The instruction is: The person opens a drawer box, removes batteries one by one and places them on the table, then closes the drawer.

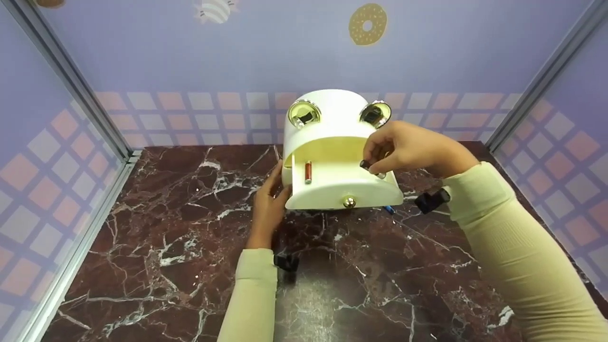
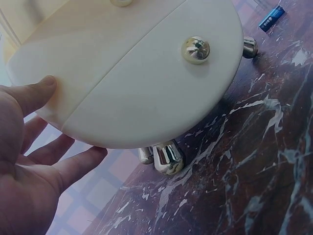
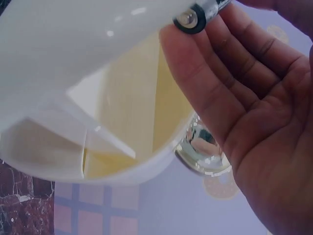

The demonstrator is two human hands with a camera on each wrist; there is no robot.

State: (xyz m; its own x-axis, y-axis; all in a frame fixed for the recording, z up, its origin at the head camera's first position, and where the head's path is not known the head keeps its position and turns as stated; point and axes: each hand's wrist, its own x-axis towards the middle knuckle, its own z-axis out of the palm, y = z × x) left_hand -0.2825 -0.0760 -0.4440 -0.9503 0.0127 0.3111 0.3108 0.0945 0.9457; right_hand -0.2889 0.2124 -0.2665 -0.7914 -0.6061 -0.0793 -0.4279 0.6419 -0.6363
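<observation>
A white rounded box [image 1: 327, 107] with a pulled-out drawer [image 1: 342, 190] stands in the middle of the head view. A red battery [image 1: 308, 172] lies at the drawer's left side. Above its right side my right hand [image 1: 403, 149] pinches a battery [image 3: 190, 20] with a black end and silver body, seen close up in the right wrist view. My left hand [image 1: 268, 209] rests against the box's left side. In the left wrist view its fingers are spread and fairly straight, touching the edge, and the thumb [image 2: 41, 93] lies by the front.
A blue battery [image 2: 272, 18] lies on the dark marbled table [image 1: 190, 266] at the box's front right. Round gold mirrors [image 1: 304, 114] stick out at the top of the box, and shiny feet [image 2: 168, 157] hold it up. Patterned walls [image 1: 285, 52] enclose the table.
</observation>
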